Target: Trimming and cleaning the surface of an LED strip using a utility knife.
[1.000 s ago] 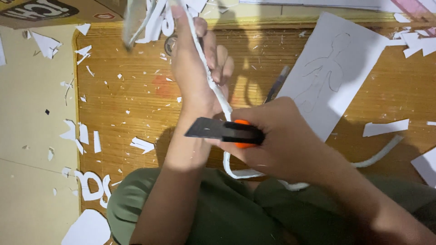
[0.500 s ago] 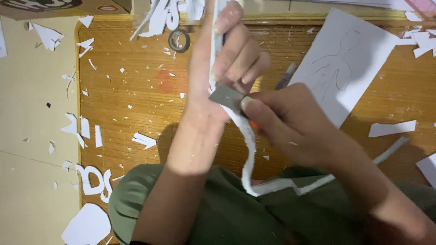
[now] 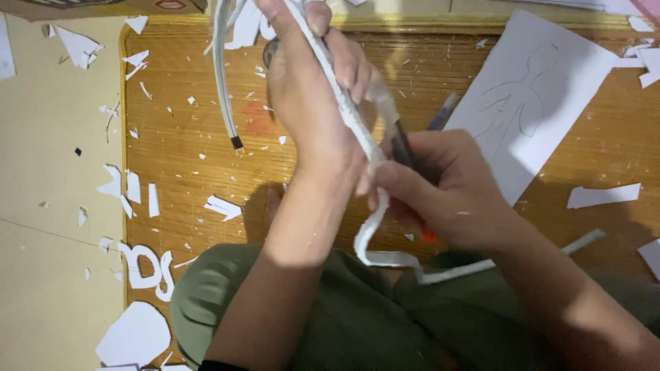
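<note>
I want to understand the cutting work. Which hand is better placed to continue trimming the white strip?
Probably the right hand: it holds the knife against the white strip, which the left hand grips and steadies.

Just one view here, a head cam pointing pretty much straight down over the person's own lap and the wooden mat on the floor in front of them. It sits really close, so the left hand and right hand fill the middle and the forearms run off the bottom edge. The mat's far edge lies along the top of the frame, with no second view to share any of it.
</note>
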